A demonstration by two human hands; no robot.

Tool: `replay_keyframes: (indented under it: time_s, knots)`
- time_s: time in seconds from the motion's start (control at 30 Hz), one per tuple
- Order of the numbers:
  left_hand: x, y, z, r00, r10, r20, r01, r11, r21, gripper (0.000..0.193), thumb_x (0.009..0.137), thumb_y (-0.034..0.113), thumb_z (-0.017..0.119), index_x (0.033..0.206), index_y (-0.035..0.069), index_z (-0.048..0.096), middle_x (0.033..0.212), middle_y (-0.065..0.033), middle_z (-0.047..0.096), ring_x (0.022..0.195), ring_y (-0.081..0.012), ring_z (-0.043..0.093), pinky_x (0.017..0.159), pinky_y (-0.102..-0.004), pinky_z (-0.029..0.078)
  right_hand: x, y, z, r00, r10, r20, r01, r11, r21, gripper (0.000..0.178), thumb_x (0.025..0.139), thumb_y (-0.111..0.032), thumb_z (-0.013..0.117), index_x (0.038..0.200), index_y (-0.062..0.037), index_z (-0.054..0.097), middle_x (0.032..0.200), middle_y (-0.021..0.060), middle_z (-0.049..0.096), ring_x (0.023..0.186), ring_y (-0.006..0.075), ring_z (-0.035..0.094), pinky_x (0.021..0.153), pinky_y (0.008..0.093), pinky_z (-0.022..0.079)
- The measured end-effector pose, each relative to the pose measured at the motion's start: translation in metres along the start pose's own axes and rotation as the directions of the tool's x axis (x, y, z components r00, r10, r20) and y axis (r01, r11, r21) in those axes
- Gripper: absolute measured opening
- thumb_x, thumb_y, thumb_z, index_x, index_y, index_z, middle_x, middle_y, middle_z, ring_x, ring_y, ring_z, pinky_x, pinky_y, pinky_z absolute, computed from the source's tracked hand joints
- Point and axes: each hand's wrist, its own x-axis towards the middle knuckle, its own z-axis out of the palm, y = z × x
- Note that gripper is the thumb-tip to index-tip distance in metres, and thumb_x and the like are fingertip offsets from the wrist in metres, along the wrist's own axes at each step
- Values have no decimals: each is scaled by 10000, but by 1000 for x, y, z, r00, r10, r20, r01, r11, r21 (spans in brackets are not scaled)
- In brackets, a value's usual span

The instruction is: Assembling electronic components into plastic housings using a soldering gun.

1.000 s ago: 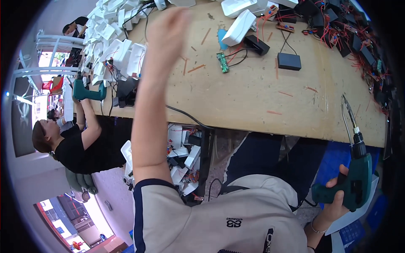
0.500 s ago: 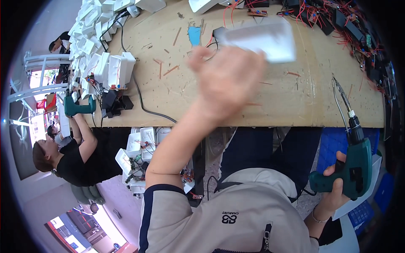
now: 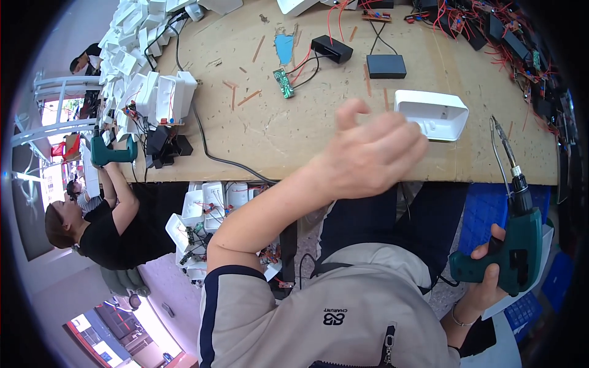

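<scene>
My left hand [image 3: 368, 153] hovers over the wooden workbench [image 3: 276, 135] near its front edge, fingers apart and empty. Just right of it a white plastic housing [image 3: 432, 113] lies on the bench, hollow side up. My right hand [image 3: 488, 279] is down at my side, off the bench, gripping a green electric screwdriver [image 3: 518, 245] whose long bit points up toward the bench edge. A small green circuit board [image 3: 283, 83] with wires and two black boxes [image 3: 386, 65] lie farther back.
Stacks of white housings [image 3: 144, 67] fill the bench's left end. A co-worker in black [image 3: 101, 233] at the left holds another green driver [image 3: 110, 153]. Red-wired boards [image 3: 491, 24] crowd the far right. More white parts [image 3: 202, 211] sit under the bench; blue bins [image 3: 485, 208] lie at right.
My left hand carried the white housing from the far bench toward me, set it on the bench and let go. My right hand has kept hold of the screwdriver.
</scene>
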Motion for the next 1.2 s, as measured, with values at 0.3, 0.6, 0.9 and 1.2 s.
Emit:
replay_keyframes:
  time_s: [0.3,0.6,0.9,1.2]
  knots:
    - [-30,-84,-65,796,-531,291,480,846,230,351,656,191,635,970,53,561,899,-61,569,825,-214,512,786,-347,284,-3,1,-8,1000,-11,28,13,998,-59,531,787,-210,550,1177,86,344,1062,225,507,657,130,525,555,194,432]
    - [-42,-21,-62,452,-817,358,861,294,-416,585,797,314,586,1172,-58,335,697,-101,562,544,-145,535,520,-233,428,4,-3,4,1000,-1,-30,-1,996,-86,591,759,-278,595,1149,102,364,1021,232,521,628,142,542,536,204,443]
    - [-7,-23,-82,595,-685,422,771,635,-57,340,736,188,624,1011,5,539,740,-61,579,659,-192,569,587,-294,436,-2,-2,1,999,-33,9,34,996,-79,567,785,-238,557,1185,92,329,1063,233,504,650,133,524,555,202,442]
    - [18,-51,-73,586,-99,804,119,992,35,339,622,139,664,933,88,539,903,-40,537,934,-199,491,899,-389,249,-4,-9,11,1000,-26,-8,25,998,-63,566,784,-260,562,1174,87,345,1047,230,507,651,127,528,531,192,433]
